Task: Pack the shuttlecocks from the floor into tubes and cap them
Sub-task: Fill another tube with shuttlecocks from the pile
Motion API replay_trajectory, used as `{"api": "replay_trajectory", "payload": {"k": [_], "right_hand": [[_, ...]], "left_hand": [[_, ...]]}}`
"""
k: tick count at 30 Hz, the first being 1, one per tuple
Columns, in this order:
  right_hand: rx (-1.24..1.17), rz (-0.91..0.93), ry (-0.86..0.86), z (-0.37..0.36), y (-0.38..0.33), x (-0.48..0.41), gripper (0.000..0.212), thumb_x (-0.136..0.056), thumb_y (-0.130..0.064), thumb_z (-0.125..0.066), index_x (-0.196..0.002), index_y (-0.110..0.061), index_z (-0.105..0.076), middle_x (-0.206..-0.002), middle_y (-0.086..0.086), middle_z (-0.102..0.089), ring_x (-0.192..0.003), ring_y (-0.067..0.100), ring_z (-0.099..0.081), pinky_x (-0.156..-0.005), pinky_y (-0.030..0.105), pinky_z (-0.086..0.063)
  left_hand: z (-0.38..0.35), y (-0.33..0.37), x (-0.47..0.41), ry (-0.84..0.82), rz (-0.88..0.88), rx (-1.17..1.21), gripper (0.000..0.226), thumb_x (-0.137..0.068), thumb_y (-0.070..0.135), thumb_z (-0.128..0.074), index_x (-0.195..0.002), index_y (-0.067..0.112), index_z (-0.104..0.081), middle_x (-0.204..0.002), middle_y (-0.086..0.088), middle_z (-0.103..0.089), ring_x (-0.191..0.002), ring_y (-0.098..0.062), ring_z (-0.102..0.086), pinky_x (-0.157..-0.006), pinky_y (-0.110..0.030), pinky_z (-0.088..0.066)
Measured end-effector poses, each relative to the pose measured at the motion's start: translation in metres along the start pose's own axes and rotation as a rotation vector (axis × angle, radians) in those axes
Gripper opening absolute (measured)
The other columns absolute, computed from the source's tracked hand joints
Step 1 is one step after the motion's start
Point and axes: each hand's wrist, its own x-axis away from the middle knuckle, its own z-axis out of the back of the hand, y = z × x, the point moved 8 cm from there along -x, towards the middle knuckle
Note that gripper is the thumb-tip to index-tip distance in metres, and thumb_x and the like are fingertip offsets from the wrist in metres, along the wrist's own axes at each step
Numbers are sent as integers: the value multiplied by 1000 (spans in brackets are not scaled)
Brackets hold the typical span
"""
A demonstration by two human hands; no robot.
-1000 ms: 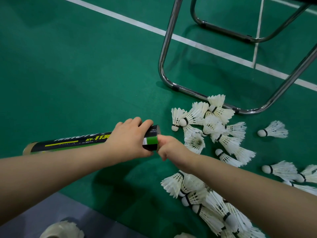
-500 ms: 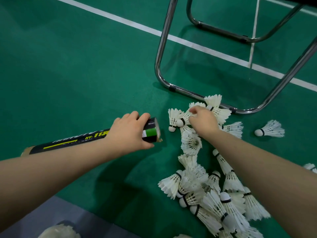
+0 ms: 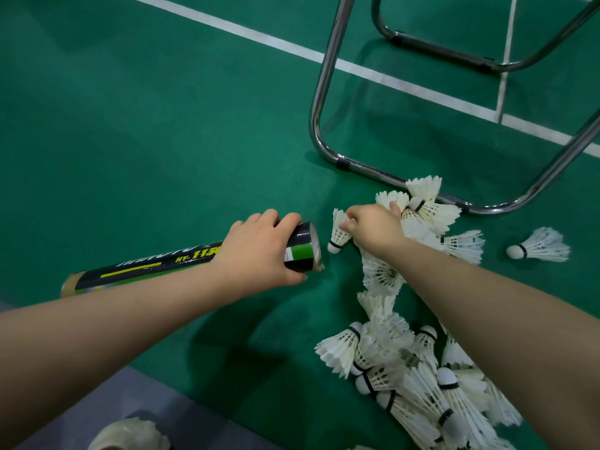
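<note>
My left hand (image 3: 259, 251) wraps the black shuttlecock tube (image 3: 156, 267) near its open mouth, which is tipped low over the green floor (image 3: 146, 125). My right hand (image 3: 373, 227) pinches the feather skirt of one shuttlecock (image 3: 337, 233) at the pile's (image 3: 406, 352) edge, just beside that mouth. Squeezing could crush the feathers, and a neighbouring shuttlecock might drag along or snag the rim.

My tube (image 3: 168, 266) is black with a green band, yellow stripe and yellow lettering. The shuttlecocks (image 3: 422, 378) are white-feathered with black bands at white corks. The floor (image 3: 146, 125) is green with white lines (image 3: 292, 48).
</note>
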Motion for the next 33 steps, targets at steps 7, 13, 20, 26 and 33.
{"api": "replay_trajectory", "payload": {"k": [7,13,20,26,33], "right_hand": [[-658,-133,54,15,11,23,30,-98,-25,-42,-89,-6,-64,-80,7,-60,-71,19,-51,-62,29,-40],[-919,-176,120,28,12,29,31,-95,-20,-47,-86,6,-61,-80,11,-55,-72,18,-47,-49,15,-40],[-407,-39,-35,14,-3,27,51,-99,-37,-35,-147,-21,-26,-138,3,-51,-124,26,-48,-113,49,-25],[131,-180,24,7,41,18,59,-94,-40,-44,-144,-18,-23,-128,12,-52,-121,31,-46,-112,50,-17],[-264,-190,67,5,49,24,35,-91,-23,-56,-125,-18,-53,-109,1,-61,-90,17,-55,-79,30,-42]], "left_hand": [[4,0,1,12,-4,16,78,-64,62,-66,-128,28,-36,-105,0,-47,-99,-23,-48,-79,-35,-37],[5,-3,2,13,6,15,77,-64,62,-66,-127,28,-36,-104,0,-46,-99,-24,-47,-80,-34,-37],[-3,-2,3,-21,12,-7,76,-65,61,-66,-126,28,-37,-104,0,-46,-100,-24,-48,-82,-35,-39],[-3,-3,1,-15,20,-7,76,-65,60,-67,-126,27,-38,-105,-1,-47,-100,-24,-48,-82,-35,-40],[-5,-3,1,-26,21,-12,76,-64,61,-67,-126,27,-38,-105,-1,-48,-99,-24,-48,-82,-36,-40]]}}
